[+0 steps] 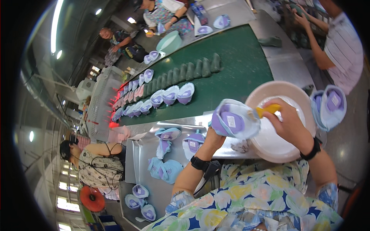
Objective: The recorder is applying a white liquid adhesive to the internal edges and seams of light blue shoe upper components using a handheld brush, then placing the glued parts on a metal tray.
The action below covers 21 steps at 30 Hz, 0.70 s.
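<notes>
My left hand (214,140) grips a light blue and purple shoe upper (232,120) from below, with its purple inside and white label facing up. In my closed right hand (288,124) is a brush with a yellow handle (270,110). The brush tip meets the right edge of the upper; its bristles are mostly hidden. Beneath my right hand stands a pale pink basin (283,87) with whitish contents. Another blue and purple upper (330,106) lies just right of the basin.
A green conveyor belt (243,50) carries rows of uppers and dark shoe lasts (189,71). At left, a metal tray (135,159) holds several more uppers. Across the belt, a person (165,15) works beside a mint green basin (169,42). Another person (339,50) stands at right.
</notes>
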Each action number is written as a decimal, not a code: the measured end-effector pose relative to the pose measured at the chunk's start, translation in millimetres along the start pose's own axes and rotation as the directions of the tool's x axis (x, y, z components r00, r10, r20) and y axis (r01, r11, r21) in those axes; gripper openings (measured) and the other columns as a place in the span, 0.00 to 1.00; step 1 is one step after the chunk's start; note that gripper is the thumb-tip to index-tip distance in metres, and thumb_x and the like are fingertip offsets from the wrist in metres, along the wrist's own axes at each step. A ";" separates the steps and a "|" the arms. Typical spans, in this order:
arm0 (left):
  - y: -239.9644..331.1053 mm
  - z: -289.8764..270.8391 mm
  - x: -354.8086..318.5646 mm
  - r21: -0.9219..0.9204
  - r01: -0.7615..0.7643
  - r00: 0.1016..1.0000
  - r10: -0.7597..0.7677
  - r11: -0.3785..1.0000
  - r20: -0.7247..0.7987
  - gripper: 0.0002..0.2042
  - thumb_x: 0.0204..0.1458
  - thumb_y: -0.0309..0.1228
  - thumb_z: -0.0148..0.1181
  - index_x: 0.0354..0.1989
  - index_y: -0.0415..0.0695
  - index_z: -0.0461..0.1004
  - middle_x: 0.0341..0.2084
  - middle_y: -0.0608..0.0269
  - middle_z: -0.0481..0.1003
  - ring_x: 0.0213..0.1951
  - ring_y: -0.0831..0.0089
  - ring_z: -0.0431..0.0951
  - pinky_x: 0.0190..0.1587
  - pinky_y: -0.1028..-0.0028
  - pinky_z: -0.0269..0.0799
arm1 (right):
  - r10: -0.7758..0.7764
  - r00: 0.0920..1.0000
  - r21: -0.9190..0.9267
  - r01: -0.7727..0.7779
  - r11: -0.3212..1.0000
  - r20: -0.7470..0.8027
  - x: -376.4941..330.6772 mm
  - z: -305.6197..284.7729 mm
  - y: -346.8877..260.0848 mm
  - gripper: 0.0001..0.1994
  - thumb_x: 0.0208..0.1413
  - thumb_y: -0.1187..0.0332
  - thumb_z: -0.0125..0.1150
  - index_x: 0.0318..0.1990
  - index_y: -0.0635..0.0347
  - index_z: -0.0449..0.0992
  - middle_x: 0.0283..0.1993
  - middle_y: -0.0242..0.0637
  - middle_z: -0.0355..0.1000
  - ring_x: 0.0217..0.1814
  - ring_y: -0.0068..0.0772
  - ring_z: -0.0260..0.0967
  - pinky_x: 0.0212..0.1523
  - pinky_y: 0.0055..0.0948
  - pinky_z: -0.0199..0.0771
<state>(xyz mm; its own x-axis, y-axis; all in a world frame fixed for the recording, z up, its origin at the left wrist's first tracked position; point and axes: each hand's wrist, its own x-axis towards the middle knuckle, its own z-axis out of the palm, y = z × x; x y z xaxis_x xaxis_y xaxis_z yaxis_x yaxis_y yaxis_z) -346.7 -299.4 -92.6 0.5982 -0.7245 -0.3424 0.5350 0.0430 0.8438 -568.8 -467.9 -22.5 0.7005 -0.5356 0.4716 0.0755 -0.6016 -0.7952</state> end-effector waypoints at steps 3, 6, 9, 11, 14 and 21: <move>1.7 -49.1 30.3 -0.002 -0.057 0.981 0.056 0.998 -0.188 0.07 0.62 0.29 0.57 0.47 0.45 0.72 0.36 0.63 0.77 0.31 0.72 0.77 0.33 0.71 0.75 | 0.105 0.980 0.089 -0.091 0.992 -0.167 -15.5 -12.9 21.9 0.08 0.60 0.76 0.60 0.46 0.65 0.74 0.41 0.44 0.77 0.42 0.39 0.77 0.45 0.31 0.74; -5.7 -97.8 65.3 0.020 -0.129 0.975 0.131 0.991 -0.181 0.07 0.64 0.27 0.53 0.49 0.45 0.70 0.39 0.61 0.75 0.35 0.70 0.77 0.36 0.69 0.78 | 0.320 0.940 0.222 -0.288 0.931 -0.119 -44.1 -23.7 37.9 0.09 0.60 0.78 0.59 0.47 0.66 0.73 0.42 0.41 0.77 0.43 0.30 0.76 0.46 0.27 0.74; -4.2 -108.2 106.5 -0.061 -0.144 0.981 0.134 0.988 -0.138 0.14 0.65 0.24 0.48 0.58 0.47 0.66 0.48 0.58 0.72 0.44 0.67 0.75 0.44 0.64 0.81 | 0.409 0.911 0.273 -0.380 0.884 -0.054 -70.4 -24.4 30.2 0.09 0.61 0.78 0.58 0.48 0.66 0.71 0.43 0.42 0.76 0.42 0.30 0.75 0.46 0.26 0.74; 2.5 -111.1 144.5 -0.055 -0.258 0.961 0.251 0.964 -0.117 0.16 0.65 0.23 0.48 0.61 0.47 0.63 0.48 0.57 0.72 0.44 0.66 0.76 0.44 0.63 0.81 | 0.454 0.891 0.300 -0.431 0.851 -0.008 -78.8 -21.3 32.0 0.09 0.62 0.77 0.57 0.49 0.67 0.70 0.44 0.42 0.75 0.42 0.30 0.75 0.45 0.26 0.75; 16.4 -135.6 196.2 0.135 -0.326 0.916 0.348 0.935 -0.197 0.21 0.63 0.20 0.48 0.64 0.45 0.60 0.50 0.55 0.71 0.45 0.64 0.77 0.45 0.63 0.80 | 0.476 0.878 0.286 -0.470 0.835 0.053 -79.0 -17.5 37.2 0.09 0.64 0.76 0.55 0.49 0.67 0.69 0.46 0.41 0.74 0.42 0.28 0.74 0.47 0.26 0.74; 82.5 -182.7 113.5 0.701 -0.259 0.944 0.329 0.665 0.037 0.23 0.54 0.20 0.51 0.61 0.41 0.69 0.47 0.50 0.77 0.40 0.63 0.82 0.43 0.69 0.78 | 0.576 0.816 0.244 -0.570 0.785 0.052 -94.9 -34.3 51.0 0.10 0.66 0.74 0.54 0.52 0.66 0.69 0.47 0.40 0.73 0.45 0.27 0.72 0.50 0.25 0.73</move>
<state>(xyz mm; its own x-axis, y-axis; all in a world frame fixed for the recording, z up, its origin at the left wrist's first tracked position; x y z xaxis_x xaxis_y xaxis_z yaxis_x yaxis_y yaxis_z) -125.6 -252.4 -137.4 0.7184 -0.6949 -0.0308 -0.2170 -0.2660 0.9392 -655.7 -468.0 -94.8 0.6514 -0.7529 -0.0934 -0.1668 -0.0220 -0.9858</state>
